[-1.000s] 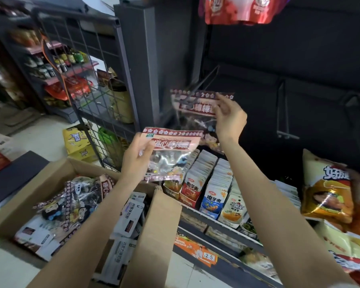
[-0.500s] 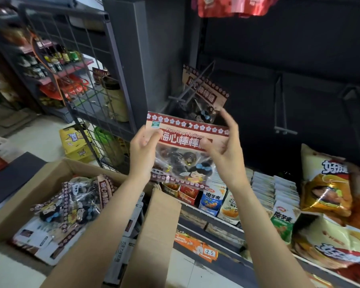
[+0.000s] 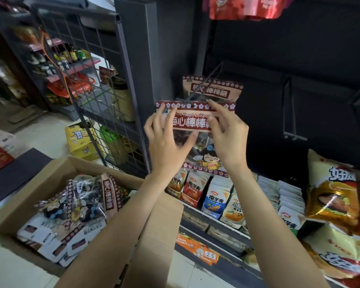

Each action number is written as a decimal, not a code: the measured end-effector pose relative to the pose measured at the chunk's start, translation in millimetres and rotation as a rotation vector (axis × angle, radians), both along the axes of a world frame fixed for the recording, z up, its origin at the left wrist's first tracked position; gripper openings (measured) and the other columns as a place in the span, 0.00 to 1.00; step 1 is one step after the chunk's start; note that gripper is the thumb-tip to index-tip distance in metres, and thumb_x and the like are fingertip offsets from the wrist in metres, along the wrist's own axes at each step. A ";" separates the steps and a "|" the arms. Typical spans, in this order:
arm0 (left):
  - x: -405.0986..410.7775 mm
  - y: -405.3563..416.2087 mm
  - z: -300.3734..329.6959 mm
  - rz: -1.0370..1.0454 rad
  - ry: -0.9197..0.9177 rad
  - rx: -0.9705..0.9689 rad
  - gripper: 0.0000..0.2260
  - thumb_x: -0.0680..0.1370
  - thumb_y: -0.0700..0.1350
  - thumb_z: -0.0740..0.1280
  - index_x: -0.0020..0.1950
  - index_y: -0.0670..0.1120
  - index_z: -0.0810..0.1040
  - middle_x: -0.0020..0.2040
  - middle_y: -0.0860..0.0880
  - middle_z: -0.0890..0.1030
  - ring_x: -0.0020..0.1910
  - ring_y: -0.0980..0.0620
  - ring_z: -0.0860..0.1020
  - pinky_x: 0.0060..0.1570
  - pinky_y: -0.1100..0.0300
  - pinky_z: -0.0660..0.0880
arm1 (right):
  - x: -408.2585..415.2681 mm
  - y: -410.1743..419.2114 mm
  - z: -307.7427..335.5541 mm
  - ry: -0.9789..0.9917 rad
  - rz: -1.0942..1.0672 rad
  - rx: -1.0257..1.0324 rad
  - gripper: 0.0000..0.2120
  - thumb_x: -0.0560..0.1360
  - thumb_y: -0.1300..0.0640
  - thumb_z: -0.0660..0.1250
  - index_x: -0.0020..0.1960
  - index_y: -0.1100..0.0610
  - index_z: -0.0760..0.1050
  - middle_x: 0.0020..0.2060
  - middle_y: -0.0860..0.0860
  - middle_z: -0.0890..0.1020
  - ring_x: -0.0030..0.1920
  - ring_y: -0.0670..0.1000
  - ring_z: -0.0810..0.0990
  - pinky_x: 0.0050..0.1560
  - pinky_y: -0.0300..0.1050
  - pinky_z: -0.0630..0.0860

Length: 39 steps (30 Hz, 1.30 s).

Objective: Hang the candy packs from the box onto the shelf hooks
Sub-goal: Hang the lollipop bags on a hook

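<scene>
Both hands hold one candy pack (image 3: 192, 121) up in front of the dark shelf wall. The left hand (image 3: 166, 140) has the pack's left side, with its fingers spread on the front and its thumb bent under the red name strip. The right hand (image 3: 229, 138) pinches the right side, and its first finger points up at the top edge of the pack. The small hole in the pack's top strip sits right at the tip of the hook (image 3: 197, 90), just above the hands. I cannot tell if the hook is through the hole. A second pack (image 3: 216, 89) hangs on the same hook, just behind the one being held.

Below the left arm is an open box (image 3: 56, 177) with more packs (image 3: 81, 200) piled in it. Under the hands, small snack bags (image 3: 214, 196) stand in rows on a shelf. Big chip bags (image 3: 330, 192) lie to the right of the right arm.
</scene>
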<state>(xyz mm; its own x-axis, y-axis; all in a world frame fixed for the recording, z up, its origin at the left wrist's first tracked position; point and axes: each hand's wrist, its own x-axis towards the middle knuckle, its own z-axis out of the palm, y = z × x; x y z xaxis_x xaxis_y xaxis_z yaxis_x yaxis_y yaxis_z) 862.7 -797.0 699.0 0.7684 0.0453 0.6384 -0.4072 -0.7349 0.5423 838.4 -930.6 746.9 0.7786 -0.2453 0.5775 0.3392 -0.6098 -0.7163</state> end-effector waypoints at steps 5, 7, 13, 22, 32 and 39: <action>-0.8 -8.2 2.2 -0.129 0.161 -0.099 0.34 0.75 0.64 0.57 0.76 0.47 0.61 0.74 0.47 0.65 0.72 0.49 0.61 0.69 0.52 0.64 | -1.1 2.5 6.1 -0.094 -0.052 -0.150 0.17 0.78 0.63 0.65 0.66 0.58 0.75 0.48 0.53 0.84 0.44 0.44 0.78 0.48 0.39 0.78; 5.8 -9.3 3.9 -0.205 0.261 -0.210 0.31 0.78 0.60 0.60 0.77 0.50 0.57 0.75 0.50 0.63 0.73 0.51 0.61 0.71 0.48 0.64 | 4.2 4.4 5.8 -0.093 -0.068 -0.217 0.17 0.78 0.63 0.66 0.66 0.59 0.75 0.46 0.54 0.83 0.42 0.44 0.77 0.46 0.37 0.76; 28.0 -15.4 -2.0 -0.286 0.267 -0.200 0.34 0.76 0.60 0.65 0.77 0.50 0.56 0.77 0.48 0.57 0.75 0.50 0.60 0.69 0.45 0.67 | 23.8 -9.0 -13.6 -0.016 -0.031 0.033 0.16 0.78 0.62 0.66 0.66 0.55 0.76 0.52 0.49 0.83 0.51 0.43 0.81 0.54 0.46 0.80; 100.0 -39.9 -10.9 -0.285 0.282 0.031 0.38 0.73 0.50 0.72 0.78 0.50 0.56 0.78 0.50 0.56 0.76 0.46 0.57 0.70 0.52 0.63 | 97.5 -43.5 -15.0 0.129 -0.233 -0.049 0.19 0.78 0.60 0.65 0.67 0.47 0.73 0.60 0.55 0.75 0.53 0.53 0.79 0.51 0.49 0.78; 59.5 -33.3 -13.6 -0.280 0.239 -0.049 0.28 0.77 0.45 0.68 0.75 0.47 0.63 0.73 0.48 0.69 0.73 0.49 0.62 0.71 0.52 0.61 | 38.2 -28.1 -44.4 0.022 -0.177 -0.203 0.22 0.76 0.62 0.66 0.69 0.57 0.70 0.73 0.59 0.64 0.74 0.61 0.58 0.71 0.56 0.62; -52.4 52.2 -26.8 -0.072 -0.083 -0.232 0.10 0.79 0.47 0.63 0.55 0.44 0.79 0.38 0.53 0.82 0.41 0.52 0.81 0.52 0.48 0.74 | -43.7 9.9 -67.2 -0.064 0.078 -0.152 0.10 0.78 0.57 0.63 0.57 0.58 0.78 0.44 0.50 0.83 0.43 0.47 0.80 0.43 0.45 0.78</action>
<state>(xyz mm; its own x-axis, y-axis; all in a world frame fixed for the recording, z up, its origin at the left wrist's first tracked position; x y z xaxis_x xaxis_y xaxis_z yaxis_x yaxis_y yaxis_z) 810.3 -744.8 672.2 0.7205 0.1449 0.6781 -0.5041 -0.5621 0.6557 794.7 -920.7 679.7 0.7524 -0.0922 0.6523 0.4314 -0.6793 -0.5937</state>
